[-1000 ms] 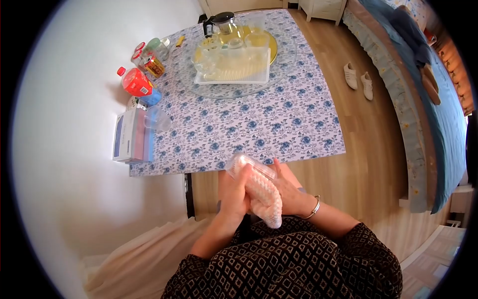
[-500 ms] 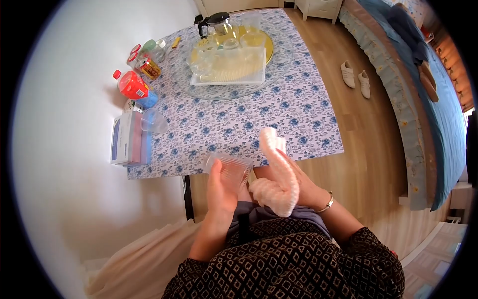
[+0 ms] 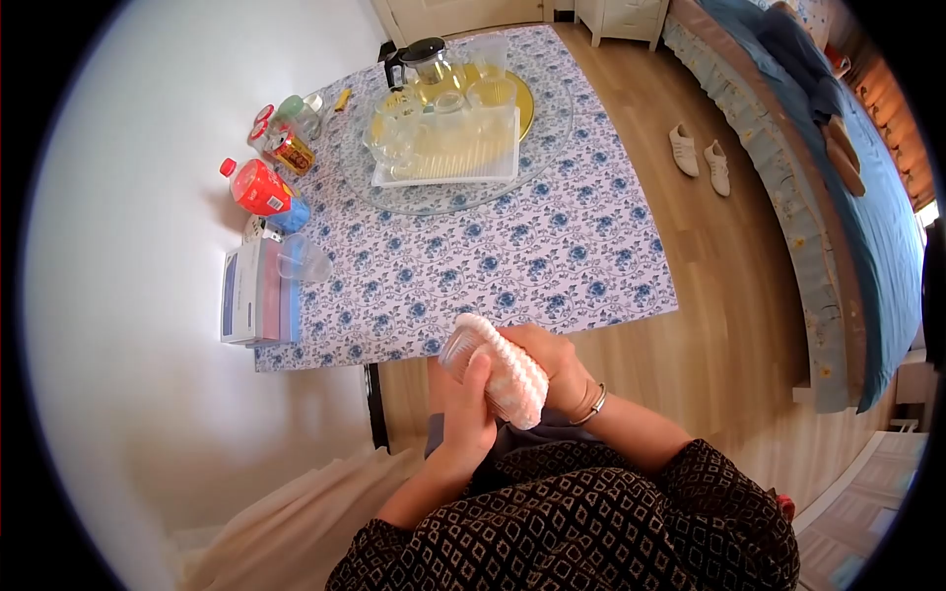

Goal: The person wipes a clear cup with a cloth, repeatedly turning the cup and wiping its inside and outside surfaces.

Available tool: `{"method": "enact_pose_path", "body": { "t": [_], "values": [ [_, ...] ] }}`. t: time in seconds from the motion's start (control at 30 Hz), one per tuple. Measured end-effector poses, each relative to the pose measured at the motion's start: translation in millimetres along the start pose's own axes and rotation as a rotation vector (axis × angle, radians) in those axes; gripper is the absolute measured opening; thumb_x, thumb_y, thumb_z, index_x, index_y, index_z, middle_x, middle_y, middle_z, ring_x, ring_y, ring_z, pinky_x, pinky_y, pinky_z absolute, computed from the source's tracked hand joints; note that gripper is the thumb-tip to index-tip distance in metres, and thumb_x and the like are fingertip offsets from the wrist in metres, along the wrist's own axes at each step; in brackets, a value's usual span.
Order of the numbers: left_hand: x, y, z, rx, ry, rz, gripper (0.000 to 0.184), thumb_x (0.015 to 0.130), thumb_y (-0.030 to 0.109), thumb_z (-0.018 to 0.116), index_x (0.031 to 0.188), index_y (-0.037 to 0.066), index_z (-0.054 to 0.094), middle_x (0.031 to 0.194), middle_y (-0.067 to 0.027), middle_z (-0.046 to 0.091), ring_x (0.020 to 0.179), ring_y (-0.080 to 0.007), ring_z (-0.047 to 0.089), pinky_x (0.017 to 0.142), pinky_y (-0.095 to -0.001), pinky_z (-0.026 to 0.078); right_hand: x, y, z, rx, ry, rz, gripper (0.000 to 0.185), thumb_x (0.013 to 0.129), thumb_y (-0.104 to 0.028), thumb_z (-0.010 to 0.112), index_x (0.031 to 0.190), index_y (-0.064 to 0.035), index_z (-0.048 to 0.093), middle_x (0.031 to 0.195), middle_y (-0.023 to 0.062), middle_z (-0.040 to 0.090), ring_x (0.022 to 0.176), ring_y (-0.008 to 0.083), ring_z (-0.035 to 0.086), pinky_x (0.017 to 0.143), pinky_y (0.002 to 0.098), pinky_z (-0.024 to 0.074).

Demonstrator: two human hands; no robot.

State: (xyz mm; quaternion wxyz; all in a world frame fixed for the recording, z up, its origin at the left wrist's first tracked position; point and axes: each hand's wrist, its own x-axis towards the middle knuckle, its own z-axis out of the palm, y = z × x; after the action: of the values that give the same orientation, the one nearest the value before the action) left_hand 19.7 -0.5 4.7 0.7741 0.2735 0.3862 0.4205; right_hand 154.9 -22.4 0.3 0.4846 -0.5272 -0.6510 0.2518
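Just beyond my lap, at the table's near edge, my left hand [image 3: 467, 419] is closed around a clear ribbed cup [image 3: 456, 349], its thumb along the side. A pale pink, textured cloth [image 3: 518, 378] lies against the cup and covers much of it. From the right, my right hand [image 3: 554, 366] grips the cloth and presses it to the cup. The fingers behind the cloth are hidden, and I cannot tell whether any cloth is inside the cup.
A white tray [image 3: 448, 181] with glassware stands far back on the table beside a black-lidded glass teapot [image 3: 431, 67]. Along the wall side are a red-labelled bottle [image 3: 262, 189], a can [image 3: 290, 153], a box [image 3: 252, 295] and another clear cup [image 3: 304, 259]. White shoes [image 3: 684, 151] lie on the floor.
The cloth, held apart to the right of the cup before, is now against it. My two hands have come together, the right one moving left. The view has shifted slightly.
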Motion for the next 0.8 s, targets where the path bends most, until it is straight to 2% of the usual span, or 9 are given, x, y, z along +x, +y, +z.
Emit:
{"method": "enact_pose_path", "body": {
  "t": [0.07,0.17,0.2,0.3,0.33,0.47,0.57,0.63,0.8],
  "values": [
    [-4,13,13,0.145,-0.083,0.134,0.034,0.084,0.023,0.050,0.109,0.000,0.049,0.097,-0.0064,0.055,0.089,-0.0146,0.054,0.077,-0.0289,0.045,-7,1,5,0.175,-0.002,0.234,0.046,0.071,-0.026,0.069,0.110,-0.0056,0.053,0.099,0.0121,0.060,0.081,0.0217,0.062,0.070,0.0274,0.0496],
    [3,7,1,0.205,-0.148,0.160,0.039,0.079,0.018,0.064,0.107,-0.001,0.047,0.098,-0.0078,0.056,0.088,-0.0141,0.056,0.077,-0.0284,0.047,-14,1,13,0.158,-0.057,0.253,0.046,0.070,-0.023,0.071,0.109,-0.0052,0.054,0.098,0.0093,0.060,0.084,0.0156,0.061,0.072,0.0261,0.0488],
    [4,4,-1,0.256,-0.132,0.233,0.044,0.074,0.018,0.068,0.107,-0.002,0.047,0.096,-0.0089,0.056,0.087,-0.0149,0.056,0.078,-0.0287,0.046,-17,5,24,0.269,0.045,0.182,0.049,0.066,-0.022,0.074,0.106,-0.0041,0.054,0.097,0.0062,0.061,0.084,0.0112,0.059,0.072,0.0253,0.0484],
    [4,6,-5,0.265,-0.253,0.233,0.048,0.072,0.019,0.071,0.107,-0.002,0.047,0.097,-0.0090,0.056,0.088,-0.0147,0.056,0.078,-0.0293,0.046,-22,14,28,0.526,0.017,0.219,0.058,0.060,-0.035,0.074,0.106,-0.0066,0.055,0.092,0.0055,0.062,0.079,0.0164,0.061,0.073,0.0277,0.0492],
    [7,6,-8,0.235,-0.286,0.219,0.054,0.069,0.020,0.073,0.110,-0.002,0.046,0.097,-0.0085,0.056,0.088,-0.0152,0.056,0.078,-0.0301,0.046,-10,-5,6,0.392,-0.163,0.320,0.050,0.065,-0.030,0.072,0.106,-0.0048,0.056,0.091,0.0052,0.062,0.080,0.0150,0.061,0.074,0.0254,0.0491],
    [8,20,-8,0.200,-0.407,0.114,0.059,0.071,0.020,0.072,0.117,-0.003,0.042,0.100,-0.0083,0.055,0.091,-0.0163,0.055,0.082,-0.0296,0.045,-16,2,-7,0.311,-0.086,0.297,0.041,0.072,-0.019,0.070,0.106,-0.0033,0.054,0.094,0.0061,0.061,0.086,0.0136,0.059,0.071,0.0242,0.0476],
    [1,21,-4,0.200,-0.196,0.164,0.058,0.078,0.018,0.066,0.122,-0.003,0.037,0.103,-0.0085,0.055,0.095,-0.0174,0.054,0.085,-0.0292,0.043,-17,15,-11,0.423,0.058,0.281,0.037,0.072,-0.017,0.067,0.105,-0.0039,0.054,0.088,0.0067,0.062,0.075,0.0173,0.061,0.063,0.0268,0.0490],
    [4,25,-8,0.105,-0.118,-0.032,0.050,0.083,0.015,0.059,0.123,-0.004,0.036,0.104,-0.0096,0.054,0.097,-0.0176,0.053,0.085,-0.0293,0.042,-12,15,-24,-0.284,0.001,-0.179,0.038,0.070,-0.013,0.063,0.106,-0.0039,0.054,0.084,0.0087,0.060,0.066,0.0217,0.060,0.055,0.0304,0.0487],
    [5,22,-5,-0.026,-0.006,-0.136,0.033,0.083,0.011,0.055,0.111,-0.001,0.042,0.100,-0.0106,0.055,0.093,-0.0176,0.053,0.081,-0.0294,0.044,-8,3,-16,-0.302,0.053,-0.277,0.048,0.064,-0.015,0.067,0.110,-0.0052,0.054,0.079,0.0070,0.060,0.064,0.0230,0.060,0.057,0.0322,0.0487]
  ]
}}
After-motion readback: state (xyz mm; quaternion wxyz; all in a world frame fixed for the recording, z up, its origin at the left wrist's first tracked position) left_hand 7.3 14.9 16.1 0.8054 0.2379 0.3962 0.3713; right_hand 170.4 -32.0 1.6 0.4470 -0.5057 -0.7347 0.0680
